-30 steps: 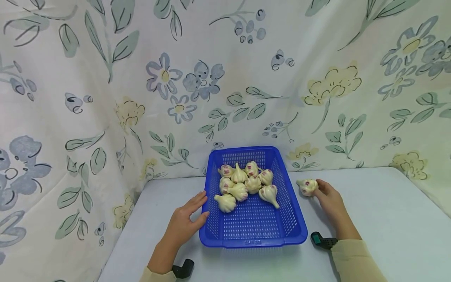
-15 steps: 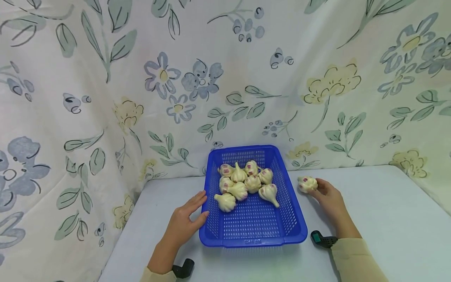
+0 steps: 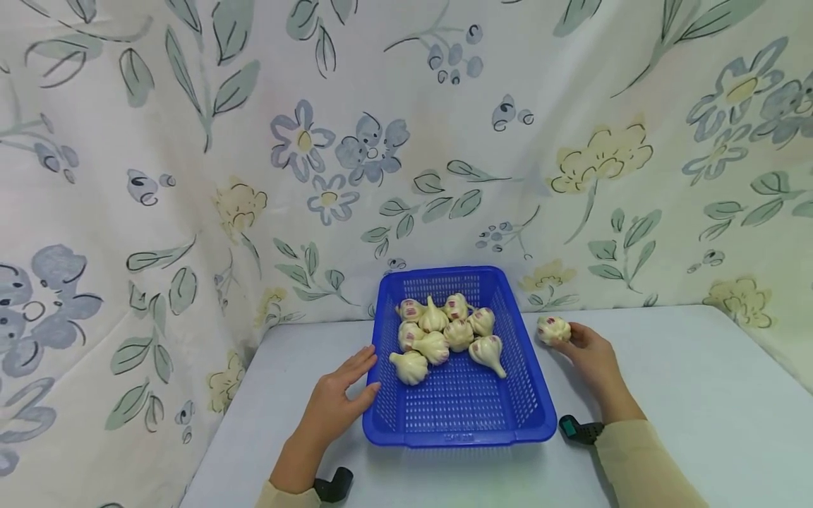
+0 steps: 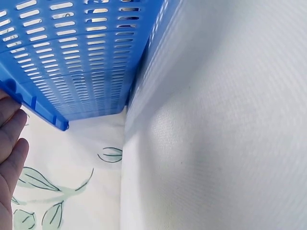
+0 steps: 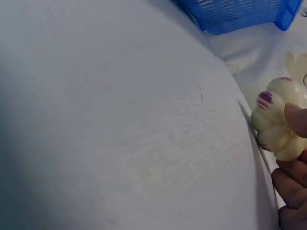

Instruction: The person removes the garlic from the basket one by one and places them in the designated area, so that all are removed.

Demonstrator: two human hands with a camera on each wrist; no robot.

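My right hand pinches a garlic bulb just right of the basket. In the right wrist view, purple streaks mark the held bulb, with the thumb lying over it and the other fingers below. A blue plastic basket with slotted sides stands at the middle of the table. Several more bulbs lie grouped in its far half, one with its stem pointing toward the near side. Beside the left rim is my left hand, fingers extended; the left wrist view shows its fingertips against that rim.
The table has a white covering and reaches back to a hanging floral cloth. Dark wrist devices are on both wrists. The near half of the basket shows its bare slotted floor.
The bulb in my right hand has turned, so its stem, which pointed left before, now hardly shows. My left hand keeps its place at the basket rim. The head view has shifted slightly.
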